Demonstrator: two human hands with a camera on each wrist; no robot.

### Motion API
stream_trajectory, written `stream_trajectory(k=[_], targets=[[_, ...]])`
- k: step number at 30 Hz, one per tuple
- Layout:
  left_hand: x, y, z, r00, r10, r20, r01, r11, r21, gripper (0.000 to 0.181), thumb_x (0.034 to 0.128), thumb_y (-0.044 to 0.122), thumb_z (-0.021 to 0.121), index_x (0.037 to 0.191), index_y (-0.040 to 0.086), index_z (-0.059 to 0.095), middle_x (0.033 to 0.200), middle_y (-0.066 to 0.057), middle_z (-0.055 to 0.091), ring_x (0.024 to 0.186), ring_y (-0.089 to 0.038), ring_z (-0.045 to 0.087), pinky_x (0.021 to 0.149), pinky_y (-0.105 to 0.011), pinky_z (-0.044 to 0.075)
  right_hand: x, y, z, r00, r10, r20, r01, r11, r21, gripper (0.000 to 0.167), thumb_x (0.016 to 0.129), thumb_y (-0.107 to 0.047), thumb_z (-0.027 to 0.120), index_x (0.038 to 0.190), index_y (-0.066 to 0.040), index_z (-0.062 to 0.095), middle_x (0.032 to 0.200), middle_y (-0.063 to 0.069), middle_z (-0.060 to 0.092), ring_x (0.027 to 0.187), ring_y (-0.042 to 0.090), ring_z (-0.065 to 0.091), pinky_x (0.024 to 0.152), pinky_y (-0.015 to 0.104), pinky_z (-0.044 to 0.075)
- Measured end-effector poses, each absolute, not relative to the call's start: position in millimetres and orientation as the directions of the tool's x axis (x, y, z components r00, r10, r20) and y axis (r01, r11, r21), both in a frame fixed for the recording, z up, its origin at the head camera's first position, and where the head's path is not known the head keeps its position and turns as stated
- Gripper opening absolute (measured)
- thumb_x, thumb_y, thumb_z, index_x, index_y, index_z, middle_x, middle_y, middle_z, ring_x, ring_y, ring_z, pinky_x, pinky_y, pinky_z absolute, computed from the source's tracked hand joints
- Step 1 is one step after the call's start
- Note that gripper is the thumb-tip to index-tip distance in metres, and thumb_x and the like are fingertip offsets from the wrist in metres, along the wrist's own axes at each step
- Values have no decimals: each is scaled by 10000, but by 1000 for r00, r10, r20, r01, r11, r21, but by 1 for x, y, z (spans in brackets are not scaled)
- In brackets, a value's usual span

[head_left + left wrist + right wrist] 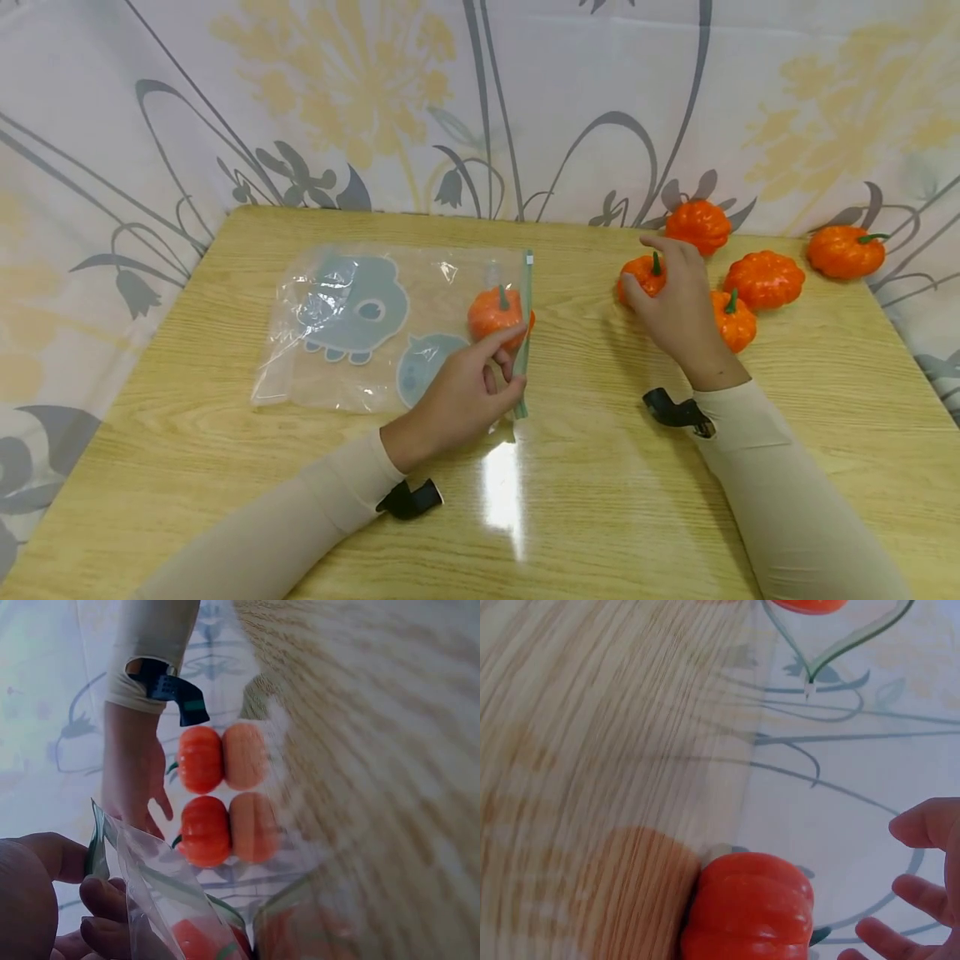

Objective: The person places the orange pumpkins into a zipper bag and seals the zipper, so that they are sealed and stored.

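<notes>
In the head view, the left hand [468, 379] pinches the green zip edge [526, 287] of a clear plastic bag printed with pale blue-green cartoon figures [390, 329]. The bag lies on the left part of a glossy, yellowish wood-grain worktop [577, 492], its mouth facing right; the grip probably keeps that mouth raised and steady. A glossy orange ribbed pumpkin with a green stem [495, 312] sits just inside the mouth, dulled by the film except where its right side shows past the zip. On the right, the right hand [675, 304] hangs with thumb and fingers spread around a small orange pumpkin with an upright green stem [637, 283], seemingly shaped to its roundness. Four other orange pumpkins [763, 281] cluster farther right and far, likely set there within easy reach.

The left wrist view shows the bag's mouth parted, its film wrinkled and see-through, with orange showing inside. Two shiny pumpkins beyond are mirrored in the worktop.

In the right wrist view, the right hand's fingers stand apart, clear of a smooth, bright, deeply lobed pumpkin; the green mouth forms a V beyond.
</notes>
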State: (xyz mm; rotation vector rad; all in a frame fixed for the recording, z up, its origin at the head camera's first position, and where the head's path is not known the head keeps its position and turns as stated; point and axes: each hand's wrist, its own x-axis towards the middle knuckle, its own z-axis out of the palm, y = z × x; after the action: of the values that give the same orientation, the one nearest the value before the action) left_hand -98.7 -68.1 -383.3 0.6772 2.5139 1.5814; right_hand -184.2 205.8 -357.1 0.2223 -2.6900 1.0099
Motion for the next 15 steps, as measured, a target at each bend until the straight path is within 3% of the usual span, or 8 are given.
stream_trajectory(k=[10, 15], targets=[[-97, -69, -384, -891, 425, 157, 323, 355, 877, 539, 927, 80, 645, 1447, 69, 503, 934, -17, 596, 522, -27, 423, 492, -183, 402, -187, 214, -358, -975, -59, 213, -184, 748, -637, 638, 930, -140, 667, 1494, -8, 400, 1527, 250, 353, 1435, 435, 289, 1165, 618, 272], [-97, -69, -384, -891, 428, 155, 322, 354, 878, 539, 931, 83, 643, 1451, 77, 500, 936, -15, 593, 529, -29, 424, 498, -182, 401, -189, 217, -358, -986, -71, 154, -153, 767, -623, 751, 925, -155, 685, 1564, -69, 301, 1592, 267, 237, 1483, 451, 209, 1174, 645, 235]])
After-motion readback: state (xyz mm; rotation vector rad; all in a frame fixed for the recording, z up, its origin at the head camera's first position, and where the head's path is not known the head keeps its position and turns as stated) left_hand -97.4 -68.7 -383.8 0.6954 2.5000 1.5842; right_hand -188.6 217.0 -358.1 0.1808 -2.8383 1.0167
